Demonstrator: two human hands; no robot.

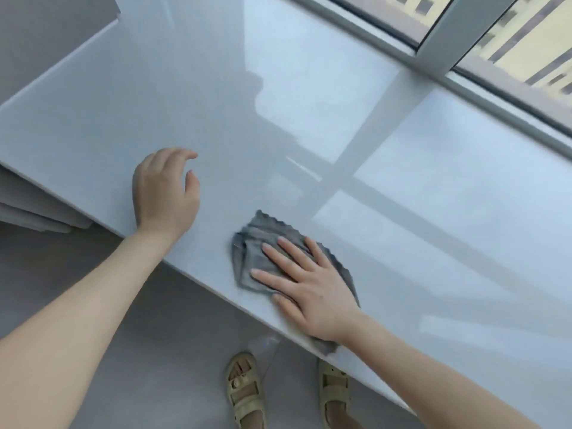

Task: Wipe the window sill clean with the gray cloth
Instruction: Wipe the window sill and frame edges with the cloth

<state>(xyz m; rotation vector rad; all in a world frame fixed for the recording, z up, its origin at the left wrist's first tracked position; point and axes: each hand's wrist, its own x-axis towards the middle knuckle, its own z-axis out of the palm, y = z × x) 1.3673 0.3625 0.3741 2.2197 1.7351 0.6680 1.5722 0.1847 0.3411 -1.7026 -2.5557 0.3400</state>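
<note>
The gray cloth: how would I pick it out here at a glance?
Find the wide, glossy pale window sill under the window. Near its front edge the right hand presses flat on the gray cloth. It is the only dark, crumpled, wavy-edged thing on that surface.

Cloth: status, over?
Right hand flat on cloth, pressing it to sill near front edge. Left hand loose, holding nothing. Reflections on sill ahead.

We note plain grey folded fabric cloth (256, 241) | pale blue-white glossy window sill (309, 103) | dull grey smooth floor (185, 351) | our pale olive strapped sandals (245, 394) | white window frame (433, 54)
</note>
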